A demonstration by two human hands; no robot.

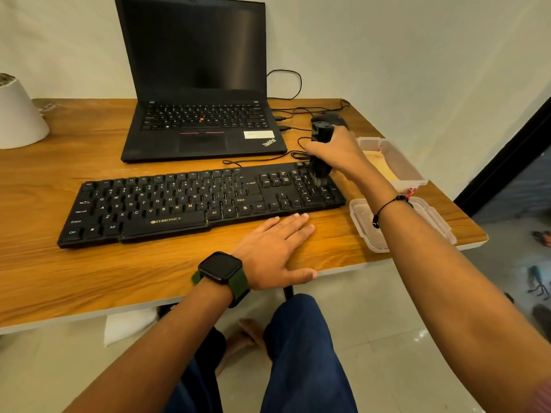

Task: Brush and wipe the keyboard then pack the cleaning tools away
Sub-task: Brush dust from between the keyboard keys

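A person seated at a wooden bench (89, 272) is holding a black brush (320, 150) upright in the right hand (337, 155), its bristles touching the number-pad keys at the right end of a black Zebronics keyboard (190, 204). The right grip is closing fully around the brush's handle, fingers and thumb wrapping it at mid-height, with the top of the handle standing clear above the fist. A thin black cord bracelet (387, 208) is circling the right wrist.

The left hand (274, 248) is lying flat on the bench just in front of the keyboard's right half, fingers straight and together, fingertips almost at the keyboard's front edge, thumb reaching toward the bench's near edge; this grip is open and holding nothing. A black smartwatch (220, 268) on a green strap is sitting on the left wrist.

The keyboard is lying at an angle across the middle of the bench, its left end nearer the front edge. Behind it an open black ThinkPad laptop (196, 84), screen dark, is standing toward the far edge, cables trailing from its right side. A dark mouse (331, 119) is resting behind the raised brush. Near the right edge a clear plastic container (396, 162) is sitting open, its lid (432, 222) lying beside it toward the near right corner, partly hidden by the right forearm. A white pot (18, 114) is standing at the far left corner.
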